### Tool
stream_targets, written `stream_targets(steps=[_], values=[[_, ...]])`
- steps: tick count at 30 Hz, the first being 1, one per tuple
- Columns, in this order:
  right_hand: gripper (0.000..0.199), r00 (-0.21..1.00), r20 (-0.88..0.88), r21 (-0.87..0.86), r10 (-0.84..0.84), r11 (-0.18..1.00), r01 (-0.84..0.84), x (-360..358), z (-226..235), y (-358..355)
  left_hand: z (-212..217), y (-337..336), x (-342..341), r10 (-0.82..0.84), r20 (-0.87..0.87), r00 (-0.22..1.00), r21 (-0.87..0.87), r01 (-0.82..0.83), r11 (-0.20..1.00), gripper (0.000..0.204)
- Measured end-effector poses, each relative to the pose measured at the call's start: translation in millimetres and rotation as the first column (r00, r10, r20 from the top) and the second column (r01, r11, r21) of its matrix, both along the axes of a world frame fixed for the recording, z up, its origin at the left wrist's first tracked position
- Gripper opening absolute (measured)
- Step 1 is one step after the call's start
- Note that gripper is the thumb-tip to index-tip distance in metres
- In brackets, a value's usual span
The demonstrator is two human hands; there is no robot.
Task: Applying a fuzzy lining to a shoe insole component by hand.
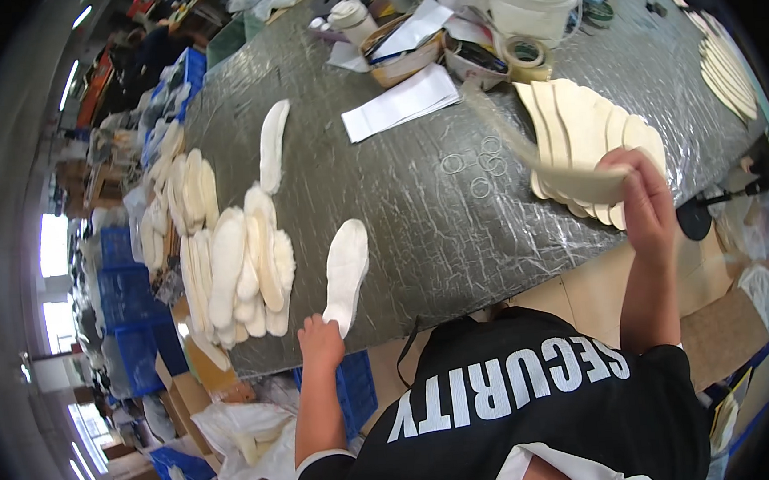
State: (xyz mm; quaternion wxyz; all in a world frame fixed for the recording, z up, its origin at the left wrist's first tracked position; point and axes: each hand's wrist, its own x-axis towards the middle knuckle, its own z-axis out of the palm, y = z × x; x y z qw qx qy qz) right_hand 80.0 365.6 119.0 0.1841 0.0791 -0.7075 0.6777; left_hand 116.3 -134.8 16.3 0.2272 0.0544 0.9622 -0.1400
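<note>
My left hand [322,341] is at the table's near edge, its fingers closed on the lower end of a white fleecy insole [348,265] that lies on the tabletop. My right hand [647,199] grips one end of a cream insole [581,183], whose far part is smeared by motion. Beneath and behind it fans out a stack of cream insoles [585,114]. Left of my left hand lies a heap of fleecy insoles [230,269], and a single fleecy insole [274,145] rests farther back.
Several clear rings [481,187] lie mid-table. Toward the back are folded white paper [402,102], a basket [403,65] of odds and ends, tape rolls [525,52] and a translucent bucket [528,2]. More cream insoles [728,78] sit far right. Blue crates [125,289] stand beyond the left edge.
</note>
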Motion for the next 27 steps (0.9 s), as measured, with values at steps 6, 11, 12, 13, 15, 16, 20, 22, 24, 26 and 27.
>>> stream_targets(steps=[6, 11, 12, 13, 15, 16, 20, 22, 24, 26, 27], values=[[0.03, 0.637, 0.063, -0.513, 0.769, 0.572, -0.64, -64, -59, -107, -14, -12, 12, 0.004, -0.181, 0.984, 0.14, 0.022, 0.99, 0.013], [0.047, 0.128, 0.261, -0.8, 0.957, 0.288, -0.526, -95, -132, -233, -30, -10, 15, 0.037, -0.206, 0.978, 0.19, 0.003, 0.982, 0.009], [0.045, 0.08, 0.287, -0.845, 0.954, 0.292, -0.448, -96, -145, -254, -34, -11, 16, 0.052, -0.238, 0.97, 0.217, 0.001, 0.976, 0.008], [0.044, 0.07, 0.335, -0.856, 0.94, 0.334, -0.394, -96, -157, -269, -30, -10, 17, 0.07, -0.19, 0.979, 0.206, -0.03, 0.978, 0.008], [0.043, 0.037, 0.386, -0.862, 0.922, 0.375, -0.342, -95, -185, -291, -36, -18, 24, 0.11, -0.208, 0.972, 0.247, -0.057, 0.967, 0.009], [0.041, 0.073, 0.439, -0.832, 0.896, 0.435, -0.345, -93, -203, -292, -38, -23, 28, 0.129, -0.232, 0.964, 0.288, -0.058, 0.956, 0.01], [0.036, 0.136, 0.487, -0.809, 0.863, 0.504, -0.302, -90, -216, -288, -33, -43, 49, 0.296, -0.297, 0.908, 0.526, -0.104, 0.844, 0.015], [0.038, 0.146, 0.557, -0.756, 0.818, 0.572, -0.32, -89, -201, -291, -32, -54, 65, 0.346, -0.25, 0.904, 0.524, -0.175, 0.834, 0.02], [0.038, 0.125, 0.538, -0.772, 0.834, 0.547, -0.324, -90, -199, -285, -39, -62, 81, 0.465, -0.244, 0.851, 0.444, -0.328, 0.834, 0.022], [0.038, 0.143, 0.538, -0.779, 0.831, 0.554, -0.293, -87, -198, -284, -35, -57, 87, 0.622, 0.029, 0.783, 0.529, -0.54, 0.655, 0.021], [0.038, 0.154, 0.532, -0.779, 0.833, 0.553, -0.297, -85, -199, -282, -33, -50, 89, 0.696, 0.308, 0.648, 0.531, -0.725, 0.44, 0.022]])
